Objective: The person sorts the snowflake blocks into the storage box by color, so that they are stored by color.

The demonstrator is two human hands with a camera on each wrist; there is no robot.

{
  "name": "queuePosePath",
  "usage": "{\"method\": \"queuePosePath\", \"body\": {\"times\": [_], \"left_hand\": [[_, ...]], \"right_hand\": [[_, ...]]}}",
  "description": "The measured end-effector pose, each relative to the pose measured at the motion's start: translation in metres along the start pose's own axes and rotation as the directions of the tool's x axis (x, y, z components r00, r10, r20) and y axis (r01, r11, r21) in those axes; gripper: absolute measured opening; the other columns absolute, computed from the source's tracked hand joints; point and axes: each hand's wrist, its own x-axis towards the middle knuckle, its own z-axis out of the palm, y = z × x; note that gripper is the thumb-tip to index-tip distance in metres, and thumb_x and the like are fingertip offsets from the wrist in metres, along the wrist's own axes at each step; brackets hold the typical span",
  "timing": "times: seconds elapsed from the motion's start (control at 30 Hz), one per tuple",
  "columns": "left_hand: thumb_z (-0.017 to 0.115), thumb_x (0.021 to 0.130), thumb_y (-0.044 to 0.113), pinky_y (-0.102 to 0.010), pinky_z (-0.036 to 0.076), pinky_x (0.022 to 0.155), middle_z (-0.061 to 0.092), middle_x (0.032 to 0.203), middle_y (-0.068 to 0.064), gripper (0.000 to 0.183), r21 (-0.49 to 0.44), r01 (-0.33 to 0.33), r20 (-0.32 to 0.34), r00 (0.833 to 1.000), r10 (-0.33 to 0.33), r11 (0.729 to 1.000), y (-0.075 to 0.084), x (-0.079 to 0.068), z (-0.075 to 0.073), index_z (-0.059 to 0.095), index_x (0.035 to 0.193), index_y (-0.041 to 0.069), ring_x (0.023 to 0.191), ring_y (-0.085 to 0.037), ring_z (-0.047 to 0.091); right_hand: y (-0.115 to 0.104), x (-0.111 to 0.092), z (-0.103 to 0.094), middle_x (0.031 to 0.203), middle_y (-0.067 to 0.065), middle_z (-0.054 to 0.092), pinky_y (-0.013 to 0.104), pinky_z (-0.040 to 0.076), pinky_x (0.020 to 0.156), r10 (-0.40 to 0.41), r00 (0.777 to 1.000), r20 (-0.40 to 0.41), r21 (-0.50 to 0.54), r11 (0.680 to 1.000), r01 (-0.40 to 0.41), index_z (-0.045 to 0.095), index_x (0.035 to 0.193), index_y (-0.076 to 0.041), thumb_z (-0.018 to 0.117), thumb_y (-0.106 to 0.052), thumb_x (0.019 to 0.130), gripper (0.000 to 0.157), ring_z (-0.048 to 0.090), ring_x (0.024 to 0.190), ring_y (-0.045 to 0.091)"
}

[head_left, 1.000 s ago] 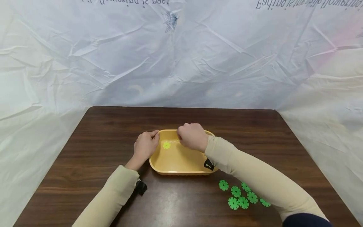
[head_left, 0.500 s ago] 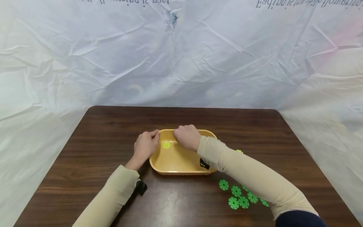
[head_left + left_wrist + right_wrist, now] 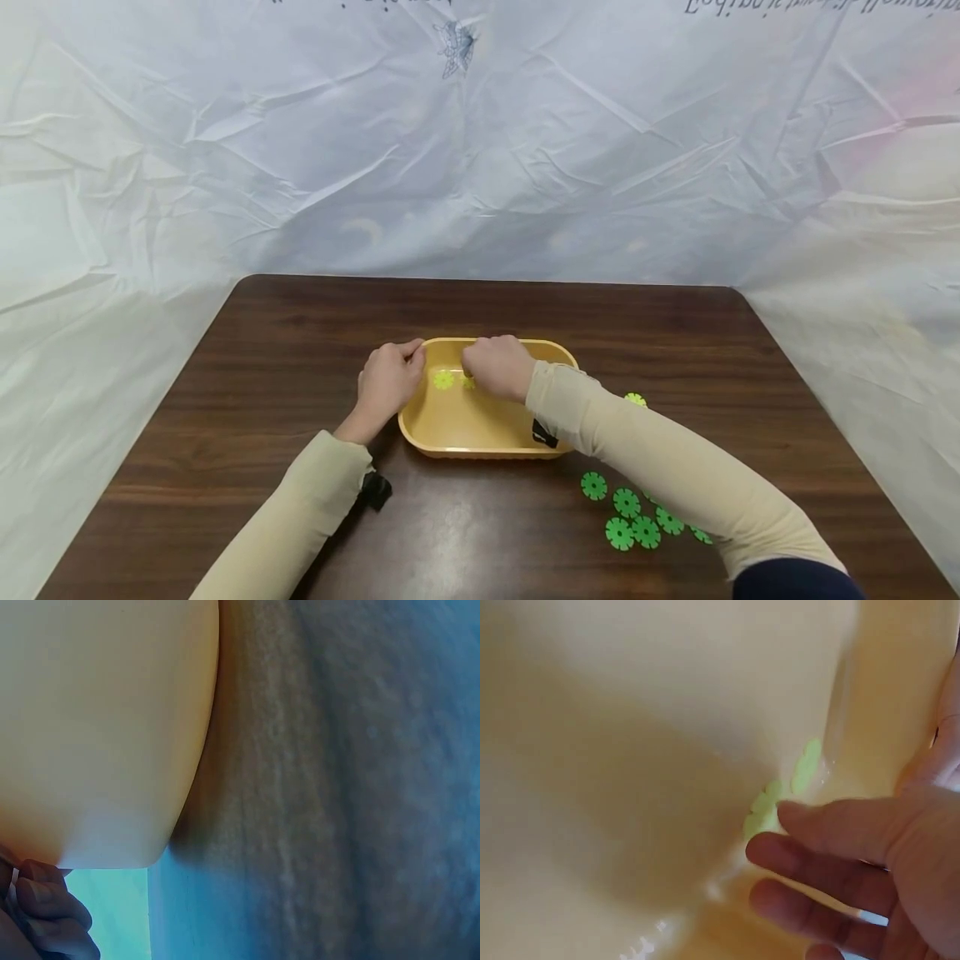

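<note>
My left hand (image 3: 390, 379) grips the far-left rim of a yellow tray (image 3: 480, 453); the left wrist view shows its curled fingers (image 3: 56, 907) at the tray's edge. Inside the tray, near the far wall, lies a yellow-green notched plastic disc (image 3: 443, 380). Just right of it, my right hand (image 3: 497, 367) reaches down into the tray. In the right wrist view, thumb and index finger pinch the edge of a second yellow-green disc (image 3: 762, 810), low at the tray floor. That disc is partly hidden by the fingers.
Several green notched discs (image 3: 619, 533) lie on the dark wooden table (image 3: 300, 333) at the near right, some under the right forearm. Another yellow-green disc (image 3: 634, 399) shows just beyond that sleeve. A pale printed sheet (image 3: 480, 167) hangs behind the table.
My right hand has shifted left and lower inside the tray, and the second yellow-green disc now shows beneath it. My left hand keeps its grip on the rim. The head view has tilted slightly.
</note>
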Motion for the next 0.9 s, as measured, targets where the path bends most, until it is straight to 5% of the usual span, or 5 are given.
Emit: {"method": "queuePosePath", "body": {"times": [0.3,0.43,0.53,0.7,0.9], "left_hand": [[0.052,0.098,0.033,-0.034,0.035,0.047,0.073,0.101,-0.007,0.035,0.004,-0.001,0.003,1.0,0.001,1.0,0.001,0.001,0.0,0.067,0.125,0.018,0.05,-0.02,0.044],[0.052,0.098,0.033,-0.034,0.035,0.047,0.072,0.103,-0.007,0.035,0.01,0.0,0.006,1.0,0.0,1.0,0.002,0.002,0.0,0.067,0.126,0.018,0.051,-0.02,0.044],[0.052,0.098,0.033,-0.034,0.036,0.048,0.072,0.106,-0.007,0.035,0.014,0.003,0.007,1.0,-0.004,1.0,0.003,0.002,0.0,0.067,0.125,0.018,0.051,-0.02,0.045],[0.052,0.098,0.033,-0.034,0.035,0.048,0.073,0.095,-0.007,0.035,0.01,0.003,0.004,1.0,-0.003,1.0,0.003,0.001,0.001,0.067,0.125,0.017,0.049,-0.02,0.043],[0.052,0.099,0.033,-0.032,0.034,0.044,0.069,0.077,-0.004,0.035,0.003,0.001,0.005,1.0,-0.001,1.0,0.003,0.0,0.001,0.066,0.127,0.018,0.044,-0.019,0.042]], "right_hand": [[0.0,-0.01,-0.002,0.055,-0.006,0.03,0.023,0.028,0.047,-0.116,0.989,0.096,0.123,0.987,0.104,0.05,0.062,-0.018,0.053,0.001,0.093,0.036,0.03,0.05,0.008],[0.003,-0.01,-0.003,0.057,-0.004,0.038,0.024,0.032,0.048,-0.132,0.983,0.128,0.167,0.98,0.11,0.06,0.068,-0.014,0.056,0.001,0.091,0.027,0.035,0.051,0.01],[0.006,-0.011,-0.004,0.068,-0.004,0.058,0.024,0.041,0.054,-0.141,0.981,0.131,0.201,0.973,0.113,0.071,0.083,-0.011,0.059,-0.001,0.091,0.018,0.045,0.058,0.008],[0.015,-0.021,-0.02,0.111,0.004,0.07,0.031,0.054,0.077,-0.135,0.988,0.073,0.247,0.962,0.113,0.071,0.116,-0.008,0.063,-0.007,0.093,0.025,0.066,0.089,0.013],[0.031,-0.05,-0.049,0.111,0.007,0.07,0.035,0.055,0.078,-0.115,0.991,-0.064,0.275,0.953,0.129,0.066,0.123,-0.006,0.064,-0.016,0.095,0.029,0.068,0.09,0.017]]}}
